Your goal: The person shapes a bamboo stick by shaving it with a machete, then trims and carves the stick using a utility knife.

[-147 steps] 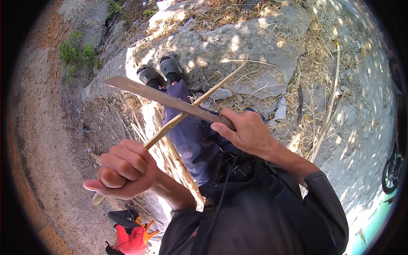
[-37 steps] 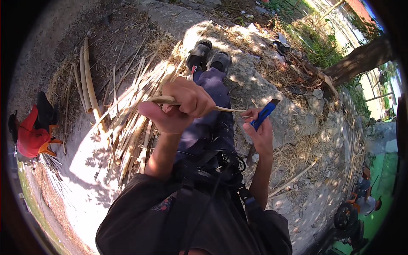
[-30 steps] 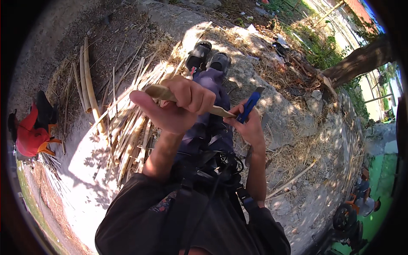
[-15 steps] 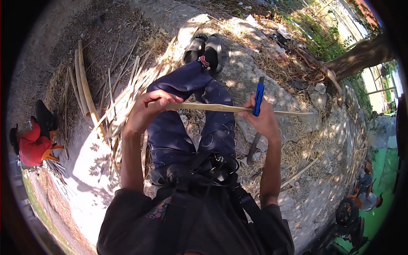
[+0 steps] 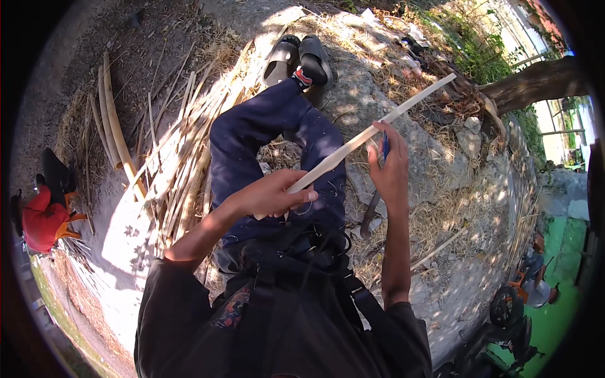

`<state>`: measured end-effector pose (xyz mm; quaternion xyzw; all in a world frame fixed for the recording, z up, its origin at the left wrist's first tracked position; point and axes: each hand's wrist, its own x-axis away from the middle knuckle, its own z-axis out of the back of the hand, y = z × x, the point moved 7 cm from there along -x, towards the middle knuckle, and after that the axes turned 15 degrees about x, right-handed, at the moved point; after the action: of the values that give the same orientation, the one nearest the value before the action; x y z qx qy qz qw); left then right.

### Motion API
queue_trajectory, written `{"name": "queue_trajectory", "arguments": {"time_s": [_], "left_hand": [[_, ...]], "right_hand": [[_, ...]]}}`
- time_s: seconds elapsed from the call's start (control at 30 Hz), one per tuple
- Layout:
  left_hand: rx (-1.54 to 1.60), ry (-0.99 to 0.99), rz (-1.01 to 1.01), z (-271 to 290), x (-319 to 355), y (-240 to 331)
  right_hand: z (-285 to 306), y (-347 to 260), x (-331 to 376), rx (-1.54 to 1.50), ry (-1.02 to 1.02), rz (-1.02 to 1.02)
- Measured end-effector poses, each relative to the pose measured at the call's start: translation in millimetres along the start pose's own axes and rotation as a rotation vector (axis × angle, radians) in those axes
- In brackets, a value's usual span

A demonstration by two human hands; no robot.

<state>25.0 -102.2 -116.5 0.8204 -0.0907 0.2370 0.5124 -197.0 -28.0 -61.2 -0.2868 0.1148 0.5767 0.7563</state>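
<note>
Head camera looks down on a seated person whose left hand (image 5: 271,196) is closed around the near end of a long pale bamboo strip (image 5: 372,133), which runs up and to the right across the lap and ends in the air over the stony ground. Farther along it, the right hand (image 5: 391,167) has its fingers curled about a blue-handled knife (image 5: 385,146), held against the strip; the blade itself is hidden behind the hand and strip. Under both lie the legs in dark blue trousers (image 5: 271,135), stretched out to a pair of black sandals (image 5: 299,58) on a rough grey rock slab (image 5: 372,94). Left of the legs, a heap of split bamboo strips (image 5: 176,151) is spread over the dirt, with thicker bamboo poles (image 5: 113,120) beyond it. A red and black object (image 5: 43,214) sits at the far left edge, and a tree trunk (image 5: 535,82) leans in at the upper right.
</note>
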Motion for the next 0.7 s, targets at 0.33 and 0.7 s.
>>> {"name": "queue_trajectory", "arguments": {"time_s": [0.33,0.7], "left_hand": [[-0.166,0.214,-0.44,-33,11,40],[-0.103,-0.019,-0.528,-76,34,49]], "right_hand": [[4,27,87,-0.854,-0.206,-0.647],[61,-15,66,-0.556,0.031,-0.386]]}}
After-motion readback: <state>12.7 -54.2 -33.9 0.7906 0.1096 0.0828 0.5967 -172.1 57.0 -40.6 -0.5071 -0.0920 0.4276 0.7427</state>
